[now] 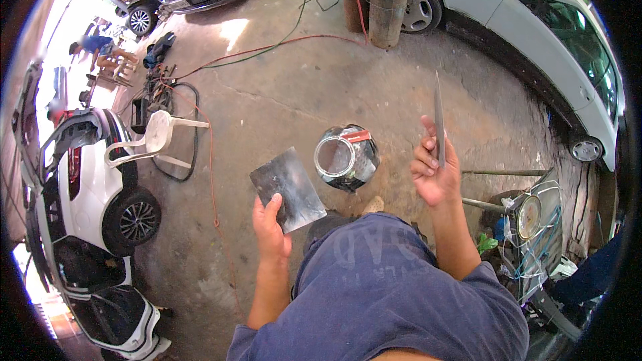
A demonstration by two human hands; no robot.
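Note:
My left hand [269, 224] is closed on a dark grey, smooth rectangular plate [289, 187], thumb on top of it. Raised on the right, my right hand [436, 175] grips a thin grey flat piece [439, 117]. That piece is seen almost edge-on and narrows upward, so its full shape is hidden. Between the hands, lower down, stands a dark, glossy round container [363, 170] with a pale ring-shaped mouth. A reddish-brown strip [358, 136] lies across its rim. Neither hand touches the container.
Two gas cylinders [389, 13] stand ahead beside a silver car [508, 27]. A red hose [301, 38] and cables cross the concrete floor. A white plastic chair [158, 132] lies at left near a white car [87, 180]. Stands and a round dial [529, 217] are at right.

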